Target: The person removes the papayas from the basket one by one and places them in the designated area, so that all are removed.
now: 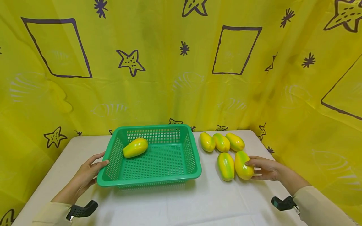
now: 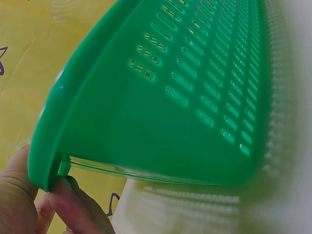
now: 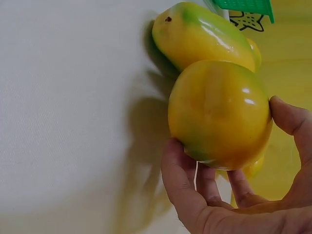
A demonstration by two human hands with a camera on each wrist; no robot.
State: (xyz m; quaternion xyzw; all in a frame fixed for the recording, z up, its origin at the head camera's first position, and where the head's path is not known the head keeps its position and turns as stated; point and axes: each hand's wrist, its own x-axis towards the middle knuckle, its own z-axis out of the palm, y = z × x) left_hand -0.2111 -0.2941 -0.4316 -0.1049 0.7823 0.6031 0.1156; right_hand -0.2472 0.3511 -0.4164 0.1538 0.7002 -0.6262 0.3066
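A green plastic basket (image 1: pixel 152 181) with slotted walls sits on the table, one yellow-green papaya (image 1: pixel 135 147) lying inside toward its left. My left hand (image 1: pixel 86 174) grips the basket's left rim; in the left wrist view, thumb and fingers (image 2: pixel 80 207) pinch the rim's edge. On the right, my right hand (image 1: pixel 264 168) holds a papaya (image 1: pixel 244 166) by its side, thumb on one side and curled fingers (image 3: pixel 183 178) on the other. Another papaya (image 1: pixel 226 166) lies just left of the held one. Three more papayas (image 1: pixel 222 142) lie in a row behind them.
A white cloth (image 1: pixel 169 204) covers the table. Yellow patterned curtains (image 1: pixel 158 94) hang behind it and along the sides. A black wrist mount (image 1: pixel 82 210) sits on the left forearm, a similar mount (image 1: pixel 282 203) on the right.
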